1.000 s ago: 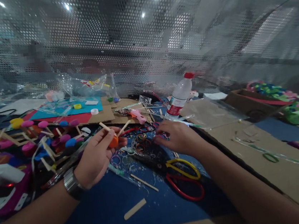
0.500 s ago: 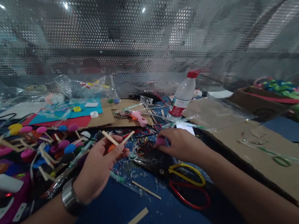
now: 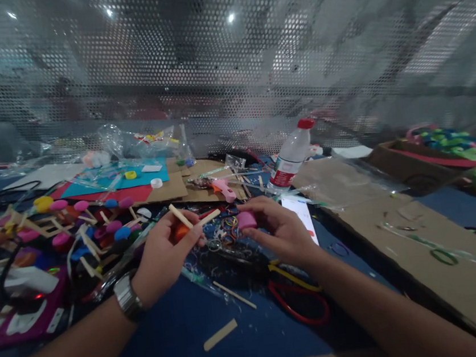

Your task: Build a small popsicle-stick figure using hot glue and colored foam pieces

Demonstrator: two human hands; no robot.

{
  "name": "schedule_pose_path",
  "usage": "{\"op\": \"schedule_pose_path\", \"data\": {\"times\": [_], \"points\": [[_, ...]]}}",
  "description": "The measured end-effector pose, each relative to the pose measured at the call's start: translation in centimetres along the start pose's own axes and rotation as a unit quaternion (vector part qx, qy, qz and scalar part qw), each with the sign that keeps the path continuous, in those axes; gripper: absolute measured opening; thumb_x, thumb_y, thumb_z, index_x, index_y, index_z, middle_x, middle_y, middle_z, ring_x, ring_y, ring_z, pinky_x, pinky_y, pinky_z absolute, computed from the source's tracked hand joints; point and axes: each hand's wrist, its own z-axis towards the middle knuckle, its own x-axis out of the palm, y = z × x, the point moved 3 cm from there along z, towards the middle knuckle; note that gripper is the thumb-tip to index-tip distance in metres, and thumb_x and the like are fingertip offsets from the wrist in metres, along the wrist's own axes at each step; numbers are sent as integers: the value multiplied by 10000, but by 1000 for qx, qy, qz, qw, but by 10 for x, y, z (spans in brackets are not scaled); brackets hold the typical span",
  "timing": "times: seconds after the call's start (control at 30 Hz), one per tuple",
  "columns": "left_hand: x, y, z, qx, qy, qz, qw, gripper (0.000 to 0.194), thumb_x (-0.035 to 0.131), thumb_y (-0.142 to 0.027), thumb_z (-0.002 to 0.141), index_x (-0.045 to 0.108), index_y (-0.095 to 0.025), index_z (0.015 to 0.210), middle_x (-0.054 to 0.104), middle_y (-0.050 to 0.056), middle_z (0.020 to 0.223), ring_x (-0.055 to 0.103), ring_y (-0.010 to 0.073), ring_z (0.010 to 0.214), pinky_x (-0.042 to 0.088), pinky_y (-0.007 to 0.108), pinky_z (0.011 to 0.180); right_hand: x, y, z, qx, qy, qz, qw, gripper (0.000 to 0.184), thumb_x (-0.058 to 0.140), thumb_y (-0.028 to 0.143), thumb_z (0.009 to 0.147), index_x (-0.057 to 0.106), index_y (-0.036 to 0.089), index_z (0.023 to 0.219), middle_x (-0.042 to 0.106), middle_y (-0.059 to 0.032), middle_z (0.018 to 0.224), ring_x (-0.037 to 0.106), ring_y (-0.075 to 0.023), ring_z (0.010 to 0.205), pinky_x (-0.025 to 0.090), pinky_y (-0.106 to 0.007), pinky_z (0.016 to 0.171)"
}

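My left hand (image 3: 162, 264) is closed around two pale wooden craft sticks (image 3: 180, 216), which stick out at angles above the fingers, together with an orange bottle cap (image 3: 180, 231). Between the thumb and fingers of my right hand (image 3: 282, 232) is a pink bottle cap (image 3: 246, 220), held a short way to the right of the sticks. Small coloured rubber bands (image 3: 228, 225) lie in a tangle between the hands. Scissors (image 3: 294, 275) with yellow and red handles lie under my right wrist. Two loose craft sticks (image 3: 220, 334) rest on the blue table nearer to me.
Many coloured caps with sticks (image 3: 93, 232) crowd the left side, by a purple device (image 3: 31, 328). Behind stand a pink glue gun (image 3: 223, 190) and a red-capped bottle (image 3: 287, 161). A phone (image 3: 302, 211) lies by my right hand; cardboard (image 3: 403, 274) covers the right.
My right hand has lifted the pink cap slightly and brought it left, into clearer sight. My left hand still grips the sticks and orange cap. The view has shifted a little.
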Motion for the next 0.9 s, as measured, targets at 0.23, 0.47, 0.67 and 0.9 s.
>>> {"op": "schedule_pose_path", "data": {"times": [0.23,0.47,0.67,0.9], "points": [[2,1,-4,78,34,88,992,174,735,-284,827,653,-187,944,665,8,813,640,140,656,544,273,648,4,4,-2,-28,-6,34,999,242,778,309,848,704,253,1072,668,-60,1039,660,-199,928,567,-321,774],[4,-3,-10,125,55,146,980,68,674,-242,859,662,-188,898,692,46,881,637,168,772,529,296,748,12,2,-4,8,16,98,995,268,836,327,784,647,232,949,680,-21,888,662,-169,776,569,-304,710],[6,-2,-9,143,46,156,976,18,657,-205,842,664,-190,850,688,43,863,625,178,784,524,302,757,12,6,-7,-4,5,104,995,289,844,330,775,616,245,930,651,-23,874,629,-170,772,559,-301,688],[6,1,-10,138,49,136,980,34,654,-211,844,630,-191,830,645,33,851,611,184,823,506,293,758,9,11,-8,-37,-16,94,995,268,830,283,791,613,258,945,640,-20,890,621,-166,770,555,-293,667]]}}
